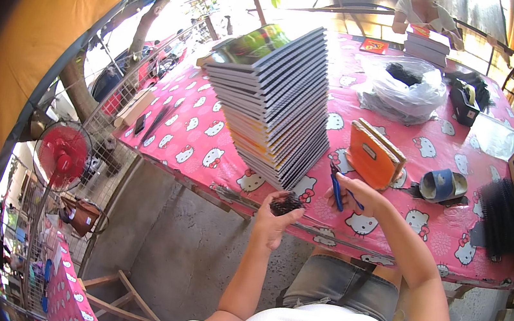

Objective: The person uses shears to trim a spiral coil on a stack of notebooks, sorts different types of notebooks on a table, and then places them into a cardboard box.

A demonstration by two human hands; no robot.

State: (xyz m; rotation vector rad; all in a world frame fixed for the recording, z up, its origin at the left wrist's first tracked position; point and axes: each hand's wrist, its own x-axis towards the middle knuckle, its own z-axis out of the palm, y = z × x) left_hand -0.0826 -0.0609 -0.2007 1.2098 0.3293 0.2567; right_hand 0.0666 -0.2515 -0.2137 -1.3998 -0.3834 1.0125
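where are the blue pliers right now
The pliers are in the right hand, right of centre in the head view, just below the orange block.

On my left are a round red fan (62,157) and a brown handbag (82,217). A blue slipper (438,186) lies on my pink cat-printed bench (442,230).

An orange tarp (53,30), tree trunk (76,86) and tall book stack (271,101) suggest a makeshift open-air workshop.
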